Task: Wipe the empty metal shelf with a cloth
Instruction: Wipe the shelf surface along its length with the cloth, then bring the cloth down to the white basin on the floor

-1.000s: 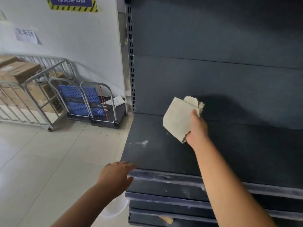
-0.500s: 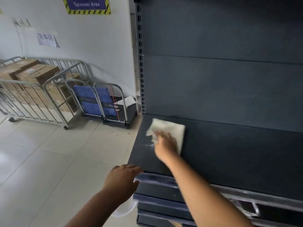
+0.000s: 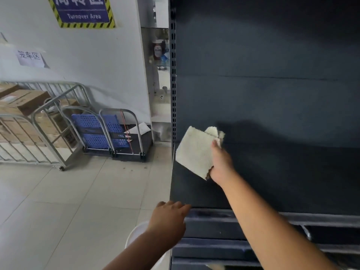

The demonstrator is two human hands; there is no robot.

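Note:
The dark metal shelf fills the right half of the view, bare on top. My right hand grips a folded cream cloth by its right edge and holds it lifted and tilted above the shelf's left end. The cloth hangs clear of the surface. My left hand rests with its fingers on the shelf's front left corner. Lower shelves show beneath the front lip.
A perforated upright bounds the shelf's left side. On the tiled floor to the left stand two blue platform trolleys and a metal cage with cardboard boxes. A white bucket sits below my left hand.
Half a second ago the cloth lay pressed flat on the shelf's left end under my right hand; now it is lifted off the surface. My left hand stays at the corner.

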